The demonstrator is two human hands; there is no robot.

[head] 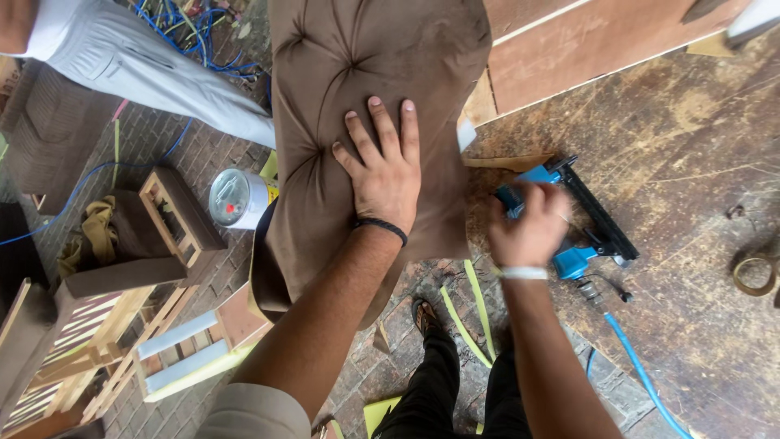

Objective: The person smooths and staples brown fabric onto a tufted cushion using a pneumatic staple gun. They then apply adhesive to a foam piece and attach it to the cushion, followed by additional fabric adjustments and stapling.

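Head view: the left hand [383, 167] lies flat, fingers spread, pressed on the brown tufted cushion [366, 73], which hangs over the edge of the worn wooden surface [691, 162]. The cushion's long axis runs away from the person, toward the top of the picture.

Just to the right of it, the right hand [530, 228] is blurred over the blue pneumatic stapler [581, 236]. It sits at the tool's handle, but whether the fingers are closed on it I cannot tell. The stapler lies on the surface with its black magazine running diagonally from upper left to lower right, and its blue air hose [642, 374] trails toward the person. The right hand is plainly the nearer one to the tool.

Another person's grey trouser leg [146, 65] crosses the upper left, beside a round tin [236, 197].
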